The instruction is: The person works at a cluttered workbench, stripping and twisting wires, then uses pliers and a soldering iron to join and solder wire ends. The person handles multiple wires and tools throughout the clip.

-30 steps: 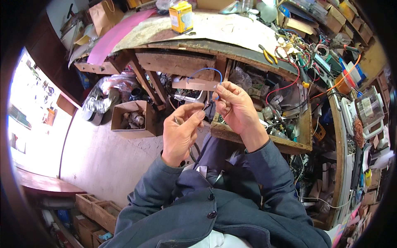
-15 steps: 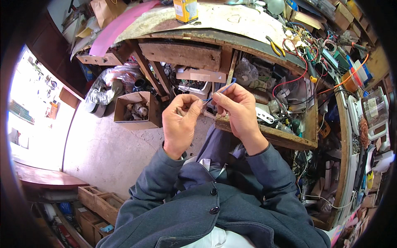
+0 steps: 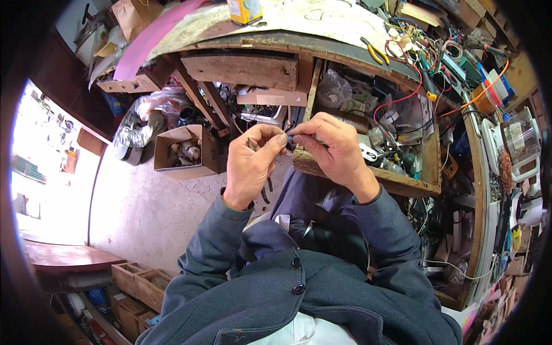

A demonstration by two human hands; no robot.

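In front of my body both hands meet, fingertips almost touching. My left hand [image 3: 251, 161] is closed, thumb and forefinger pinching a short bit of blue wire [image 3: 290, 138]. A slim dark tool [image 3: 266, 192] also sits in that hand; part of it hangs below the palm, and its kind is hidden. My right hand [image 3: 332, 146] is closed too, pinching the blue wire from the other side. Most of the wire is covered by my fingers.
Just beyond my right hand an open wooden drawer [image 3: 397, 181] holds plastic bags and metal parts. On the workbench [image 3: 310, 23] lie yellow-handled pliers [image 3: 375, 52], coloured wires and a yellow box [image 3: 245, 11]. A cardboard box [image 3: 185, 150] stands on the floor at left.
My hands have drawn closer together, the right turning more palm-down. The blue wire that stuck up above my right fingers is now mostly hidden. The dark tool shows below my left hand.
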